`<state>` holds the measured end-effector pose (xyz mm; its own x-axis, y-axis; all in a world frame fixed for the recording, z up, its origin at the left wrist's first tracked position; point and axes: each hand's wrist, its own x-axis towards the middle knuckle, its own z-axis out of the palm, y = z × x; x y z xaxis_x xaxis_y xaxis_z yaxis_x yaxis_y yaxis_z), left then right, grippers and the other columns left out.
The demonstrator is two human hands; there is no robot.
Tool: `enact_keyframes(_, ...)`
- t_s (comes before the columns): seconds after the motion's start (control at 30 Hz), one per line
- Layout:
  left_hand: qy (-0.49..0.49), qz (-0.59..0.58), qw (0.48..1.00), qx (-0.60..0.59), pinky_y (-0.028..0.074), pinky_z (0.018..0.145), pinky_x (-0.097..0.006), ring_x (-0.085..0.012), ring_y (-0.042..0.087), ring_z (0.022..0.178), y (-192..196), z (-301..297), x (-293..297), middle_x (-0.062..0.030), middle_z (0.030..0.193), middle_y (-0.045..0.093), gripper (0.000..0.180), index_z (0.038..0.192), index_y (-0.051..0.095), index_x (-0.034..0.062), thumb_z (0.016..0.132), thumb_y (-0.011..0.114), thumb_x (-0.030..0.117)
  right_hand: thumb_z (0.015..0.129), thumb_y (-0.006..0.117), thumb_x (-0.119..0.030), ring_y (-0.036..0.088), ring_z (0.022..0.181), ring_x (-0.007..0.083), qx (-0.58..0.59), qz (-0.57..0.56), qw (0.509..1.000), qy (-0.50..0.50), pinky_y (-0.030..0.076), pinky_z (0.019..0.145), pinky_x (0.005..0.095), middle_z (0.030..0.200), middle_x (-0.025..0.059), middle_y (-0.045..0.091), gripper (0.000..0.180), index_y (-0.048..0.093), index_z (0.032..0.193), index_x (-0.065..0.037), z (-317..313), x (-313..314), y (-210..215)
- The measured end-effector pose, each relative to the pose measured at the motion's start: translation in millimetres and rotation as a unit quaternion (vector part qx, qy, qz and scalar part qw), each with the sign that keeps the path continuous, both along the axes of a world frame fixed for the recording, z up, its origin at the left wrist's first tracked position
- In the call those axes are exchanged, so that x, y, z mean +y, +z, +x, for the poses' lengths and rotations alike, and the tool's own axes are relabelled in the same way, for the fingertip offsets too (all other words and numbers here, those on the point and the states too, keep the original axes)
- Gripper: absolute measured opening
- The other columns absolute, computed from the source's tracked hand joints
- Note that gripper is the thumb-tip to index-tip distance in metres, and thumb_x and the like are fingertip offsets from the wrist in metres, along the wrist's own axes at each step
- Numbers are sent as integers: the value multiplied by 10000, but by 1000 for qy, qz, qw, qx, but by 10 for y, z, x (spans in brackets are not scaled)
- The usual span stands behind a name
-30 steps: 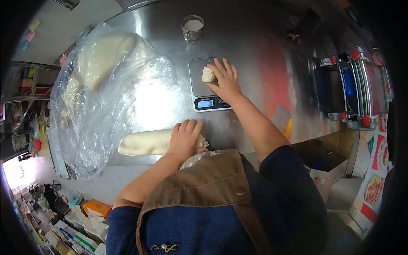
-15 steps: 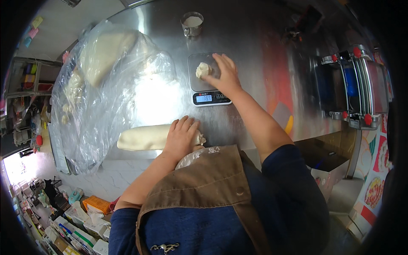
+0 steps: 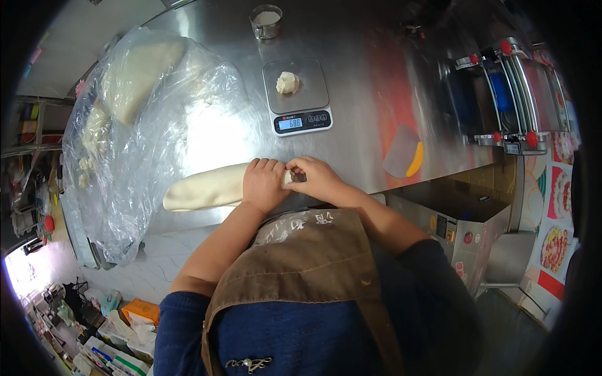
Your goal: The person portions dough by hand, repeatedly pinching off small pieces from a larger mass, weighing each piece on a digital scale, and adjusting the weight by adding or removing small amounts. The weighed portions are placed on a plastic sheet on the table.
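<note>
A long pale dough log (image 3: pixel 200 188) lies across the steel worktop (image 3: pixel 370 81). My left hand (image 3: pixel 263 183) is closed around its right end. My right hand (image 3: pixel 316 178) pinches the tip of that same end, fingers touching the left hand. Beyond them a small digital scale (image 3: pixel 298 94) carries one small lump of dough (image 3: pixel 287 82) on its platform, with its display lit.
A big clear plastic sheet (image 3: pixel 144 125) covers more dough (image 3: pixel 135 78) at the left. A metal cup of flour (image 3: pixel 266 20) stands behind the scale. A dough scraper (image 3: pixel 404 153) lies at the right, near a machine with red knobs (image 3: pixel 511 94).
My right hand left the lump on the scale and came back to the dough log's end beside my left hand. The view shifted slightly.
</note>
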<state>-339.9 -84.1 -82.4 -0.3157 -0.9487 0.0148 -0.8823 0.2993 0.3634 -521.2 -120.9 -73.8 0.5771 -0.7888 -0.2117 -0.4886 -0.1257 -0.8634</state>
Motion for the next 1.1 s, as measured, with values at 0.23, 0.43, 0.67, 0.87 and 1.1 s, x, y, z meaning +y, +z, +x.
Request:
enact_keyframes(0.23, 6, -43, 998, 41, 452, 875, -405, -287, 595, 927, 57, 36, 59, -123, 958, 624, 994, 1164, 495, -1, 501, 795, 676, 704, 754, -211, 628, 901, 337, 11, -65, 998, -10, 513, 797, 411, 979, 150, 636, 398, 616, 1036, -41, 173, 11, 111)
enact_keyframes(0.43, 10, -62, 996, 68, 451, 874, -397, -278, 583, 948, 55, 49, 97, -96, 961, 624, 673, 1150, 521, 28, 659, 781, 408, 693, 715, -148, 632, 790, 310, 23, -41, 999, 16, 521, 726, 374, 916, 130, 626, 303, 634, 961, -32, 239, -41, 26)
enact_keyframes(0.67, -2, 5, 999, -32, 439, 894, -417, -284, 569, 959, 29, 11, 57, -82, 965, 607, 348, 981, 566, 93, 736, 709, 293, 675, 699, -155, 616, 783, 351, 21, -49, 998, -25, 508, 712, 411, 862, 157, 631, 226, 631, 851, -31, 191, 22, 24)
enact_keyframes(0.87, 4, 16, 999, -48, 443, 881, -392, -273, 587, 953, 84, -6, 5, -89, 932, 619, 423, 917, 612, 87, 743, 728, 455, 751, 714, -78, 596, 743, 163, -72, 141, 985, -61, 484, 648, 307, 854, 55, 630, 186, 626, 913, -46, -75, 58, 220)
enact_keyframes(1.1, 13, 38, 999, -10, 443, 886, -393, -274, 600, 947, 152, 18, -61, -96, 936, 638, 604, 938, 640, 81, 696, 728, 628, 869, 718, -132, 605, 803, 103, -169, 184, 952, -176, 504, 726, 249, 938, 39, 657, 318, 575, 1130, -17, -332, -1011, 459)
